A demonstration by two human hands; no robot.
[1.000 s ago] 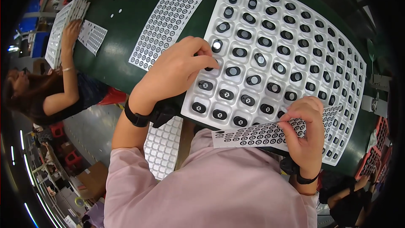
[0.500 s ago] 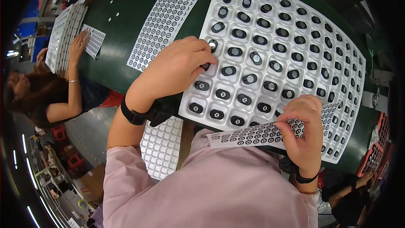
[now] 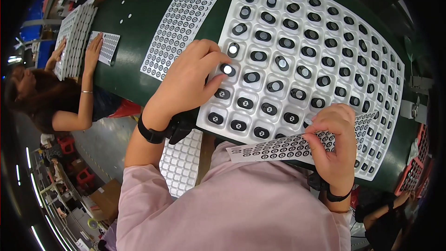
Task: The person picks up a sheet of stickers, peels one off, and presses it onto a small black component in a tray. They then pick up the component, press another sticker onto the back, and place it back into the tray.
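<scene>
My left hand (image 3: 188, 79) has its thumb and index finger closed about a small black oval piece (image 3: 227, 69) at the left edge of a white moulded tray (image 3: 241, 90). The piece sits in its pocket with a bright round disc facing up. Farther along, most pieces also show a grey disc; several nearer ones show a pale mark instead. My right hand (image 3: 332, 142) pinches a white sheet of round black-and-white stickers (image 3: 274, 149) over the tray's near edge. Its fingertips partly cover the pockets beneath.
A second sticker sheet (image 3: 179, 28) lies on the green table (image 3: 134, 53) left of the tray. Small white discs (image 3: 129, 16) are scattered beyond it. At the left, another person (image 3: 76, 114) works beside stacked white trays (image 3: 76, 42). A white tray (image 3: 181, 165) is below the table edge.
The black oval piece at my left fingertips now shows its bright disc instead of a dark top. My left fingers have shifted slightly left. My right hand has hardly moved.
</scene>
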